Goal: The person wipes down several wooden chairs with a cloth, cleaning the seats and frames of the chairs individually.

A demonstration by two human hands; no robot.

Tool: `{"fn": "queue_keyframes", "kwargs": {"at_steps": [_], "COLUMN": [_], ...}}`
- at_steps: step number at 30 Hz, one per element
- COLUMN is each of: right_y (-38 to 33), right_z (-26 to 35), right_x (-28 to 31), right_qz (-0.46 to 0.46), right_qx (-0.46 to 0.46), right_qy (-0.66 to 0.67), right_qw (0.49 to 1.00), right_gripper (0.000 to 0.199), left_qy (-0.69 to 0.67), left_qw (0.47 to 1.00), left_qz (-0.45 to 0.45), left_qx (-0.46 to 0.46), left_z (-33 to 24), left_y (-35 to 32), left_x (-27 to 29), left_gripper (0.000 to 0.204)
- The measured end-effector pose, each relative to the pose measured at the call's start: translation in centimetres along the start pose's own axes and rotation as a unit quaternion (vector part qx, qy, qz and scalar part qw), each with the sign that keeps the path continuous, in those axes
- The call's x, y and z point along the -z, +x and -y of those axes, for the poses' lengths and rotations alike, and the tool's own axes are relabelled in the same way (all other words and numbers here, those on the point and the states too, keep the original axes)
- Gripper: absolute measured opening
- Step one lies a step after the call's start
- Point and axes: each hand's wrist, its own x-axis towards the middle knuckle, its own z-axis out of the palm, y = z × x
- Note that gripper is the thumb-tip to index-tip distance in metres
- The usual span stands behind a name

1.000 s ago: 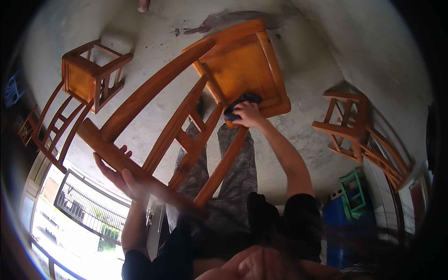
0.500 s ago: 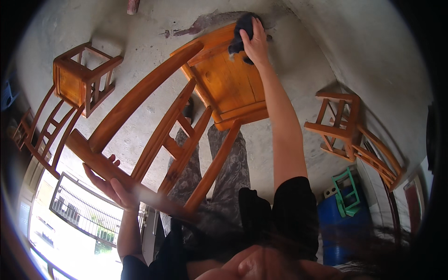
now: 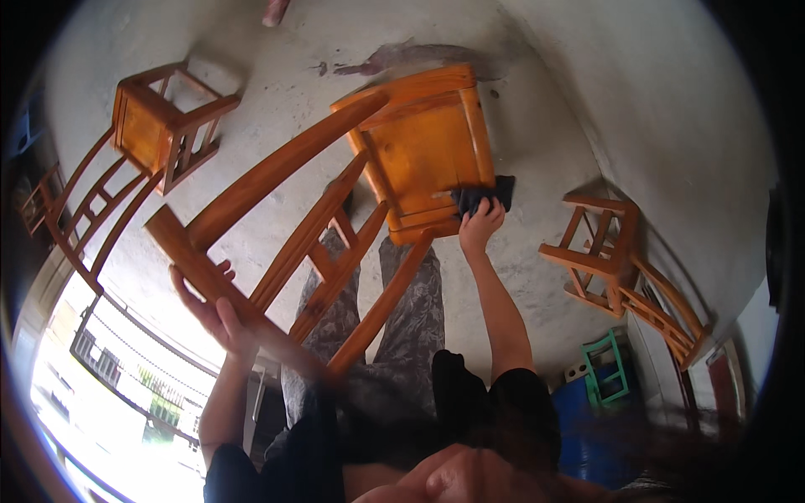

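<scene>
A varnished orange-brown wooden chair (image 3: 423, 159) stands before me, its slatted back leaning toward me. My left hand (image 3: 214, 310) is wrapped round the top rail (image 3: 189, 256) of the backrest, thumb on the near side and fingertips showing on the far side. At the near right corner of the seat, my right hand (image 3: 485, 225) grips a dark cloth (image 3: 478, 198) and presses it on the seat's edge. Part of the cloth sticks out past the edge on the right.
Another wooden chair (image 3: 144, 134) is at the left and one more (image 3: 599, 251) by the wall at the right. A green frame-like stool (image 3: 605, 373) rests on a blue container (image 3: 583, 436) at the lower right. A barred gate (image 3: 138, 369) borders the bright opening at lower left.
My right hand has moved with the cloth from the seat's far edge to its near right corner. My left hand keeps hold of the top rail. The view has shifted slightly.
</scene>
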Motion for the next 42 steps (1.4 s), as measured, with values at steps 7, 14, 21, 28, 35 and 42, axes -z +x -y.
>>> {"fn": "queue_keyframes", "kwargs": {"at_steps": [7, 14, 21, 28, 35, 42], "right_y": [15.8, 11.5, 15.9, 18.4, 11.7, 5.1], "right_z": [11.9, 18.3, 18.1, 6.9, 12.2, 7.1], "right_x": [-4.8, -7.7, -2.6, 3.0, -9.4, -2.0], "right_qz": [-0.138, 0.022, 0.265, 0.221, -0.01, 0.291], "right_qx": [0.043, 0.17, 0.369, 0.307, 0.232, 0.388], "right_qy": [0.139, 0.164, -0.034, -0.094, 0.204, 0.136], "right_qw": [0.98, 0.971, 0.89, 0.921, 0.951, 0.864], "right_gripper": [0.042, 0.049, 0.061, 0.059, 0.05, 0.031], "left_qy": [-0.08, -0.062, -0.005, 0.008, -0.027, -0.071], "left_qw": [0.997, 0.996, 0.998, 0.999, 0.998, 0.997], "left_qz": [0.007, 0.067, 0.059, 0.044, 0.042, 0.001], "left_qx": [0.018, -0.024, 0.003, 0.005, -0.028, 0.016], "left_z": [0.9, 0.5, 0.1, 1.0, 0.8, 3.2], "left_y": [-0.2, -0.4, -0.4, -1.5, 0.3, 0.2], "left_x": [0.4, 1.8, 1.9, 2.3, 1.5, 0.8], "left_gripper": [0.072, 0.065, 0.064, 0.064, 0.065, 0.068]}}
